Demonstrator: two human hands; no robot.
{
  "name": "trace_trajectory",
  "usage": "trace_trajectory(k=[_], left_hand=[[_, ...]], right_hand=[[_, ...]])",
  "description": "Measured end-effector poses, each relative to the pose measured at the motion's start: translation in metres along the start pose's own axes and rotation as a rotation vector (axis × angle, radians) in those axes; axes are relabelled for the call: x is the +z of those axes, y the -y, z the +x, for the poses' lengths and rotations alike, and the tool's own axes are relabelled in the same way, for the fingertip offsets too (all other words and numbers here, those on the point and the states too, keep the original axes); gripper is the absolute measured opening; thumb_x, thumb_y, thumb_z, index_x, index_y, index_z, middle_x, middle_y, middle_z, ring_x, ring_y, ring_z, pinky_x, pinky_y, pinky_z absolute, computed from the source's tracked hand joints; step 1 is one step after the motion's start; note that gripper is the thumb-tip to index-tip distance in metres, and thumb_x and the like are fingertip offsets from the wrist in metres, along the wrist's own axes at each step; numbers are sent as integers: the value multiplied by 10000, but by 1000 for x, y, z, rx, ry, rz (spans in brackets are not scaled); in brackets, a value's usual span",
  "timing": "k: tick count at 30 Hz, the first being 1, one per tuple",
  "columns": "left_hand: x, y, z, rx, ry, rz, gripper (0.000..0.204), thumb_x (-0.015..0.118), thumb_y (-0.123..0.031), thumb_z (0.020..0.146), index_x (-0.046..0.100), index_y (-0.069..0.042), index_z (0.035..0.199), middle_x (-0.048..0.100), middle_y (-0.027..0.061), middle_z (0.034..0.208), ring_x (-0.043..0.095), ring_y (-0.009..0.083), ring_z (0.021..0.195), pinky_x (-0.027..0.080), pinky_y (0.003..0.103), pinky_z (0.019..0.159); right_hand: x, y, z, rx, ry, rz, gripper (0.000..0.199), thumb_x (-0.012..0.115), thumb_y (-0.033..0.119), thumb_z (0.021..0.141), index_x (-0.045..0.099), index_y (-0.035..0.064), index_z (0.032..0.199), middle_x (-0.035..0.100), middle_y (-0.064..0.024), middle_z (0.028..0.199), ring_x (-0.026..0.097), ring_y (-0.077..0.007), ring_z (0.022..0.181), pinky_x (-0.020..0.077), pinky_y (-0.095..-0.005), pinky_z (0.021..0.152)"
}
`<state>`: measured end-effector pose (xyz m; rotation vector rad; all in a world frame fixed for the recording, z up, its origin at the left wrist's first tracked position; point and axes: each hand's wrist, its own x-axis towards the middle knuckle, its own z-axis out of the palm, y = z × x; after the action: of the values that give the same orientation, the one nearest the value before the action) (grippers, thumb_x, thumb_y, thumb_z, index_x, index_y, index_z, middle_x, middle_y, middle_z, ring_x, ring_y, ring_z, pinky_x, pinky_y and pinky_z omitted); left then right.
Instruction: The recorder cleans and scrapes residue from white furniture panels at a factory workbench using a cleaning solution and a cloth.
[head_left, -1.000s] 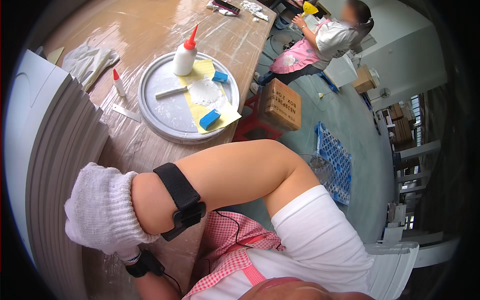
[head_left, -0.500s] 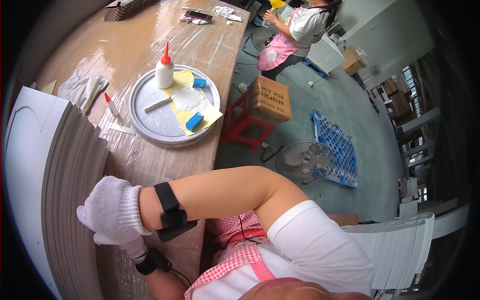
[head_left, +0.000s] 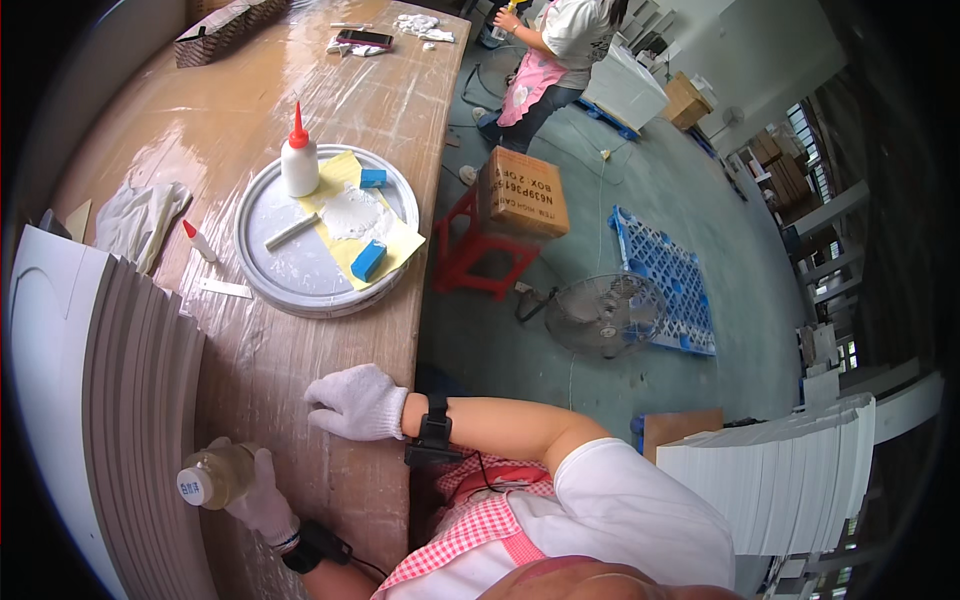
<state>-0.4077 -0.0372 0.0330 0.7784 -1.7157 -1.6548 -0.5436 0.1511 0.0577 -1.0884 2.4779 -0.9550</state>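
Observation:
In my gloved left hand, low on the left, is a clear bottle of yellowish liquid. It is tilted, its white cap facing up toward me, close to a stack of white panels. My gloved right hand is over the near right part of the table, apart from the bottle. Its fingers are curled closed, and their inner side is hidden, so I cannot make out whether anything is in them.
Ahead, a round grey lid bears a white glue bottle, blue blocks, yellow paper and white powder. A small red-tipped bottle is beside it. Right of the table are a carton on a red stool and a fan.
My right hand has moved right, away from the left hand it was covering. The bottle in my left hand now shows. The person across the room has shifted left in the view.

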Motion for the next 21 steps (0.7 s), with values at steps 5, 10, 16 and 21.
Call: trace_trajectory(k=[5,10,16,21], left_hand=[[-1,2,1,18,-24,76,571,751,71,749,551,-1,1278,576,89,1172,581,209,1028,520,348,912],[-3,9,2,27,14,3,570,756,43,770,551,-12,1299,597,83,1181,597,207,1060,517,350,927],[-20,20,-2,137,-15,260,593,851,-85,775,553,-14,1282,656,104,1181,656,219,1045,535,377,896],[-5,-12,12,12,123,194,580,857,-122,783,567,-19,1275,665,112,1168,665,226,1035,536,374,899]], right_hand=[[15,2,0,-111,-6,-185,175,636,281,902,684,124,964,693,-133,864,686,-344,728,542,-449,644],[7,23,23,29,-83,386,243,676,243,896,701,82,1077,687,-181,900,699,-337,838,568,-406,751],[-54,139,56,-771,-104,309,465,768,270,805,626,51,1190,628,-142,1042,684,-328,866,573,-412,736],[-61,164,73,-767,118,-239,215,722,229,818,634,75,940,584,-88,860,666,-269,736,561,-372,596]])
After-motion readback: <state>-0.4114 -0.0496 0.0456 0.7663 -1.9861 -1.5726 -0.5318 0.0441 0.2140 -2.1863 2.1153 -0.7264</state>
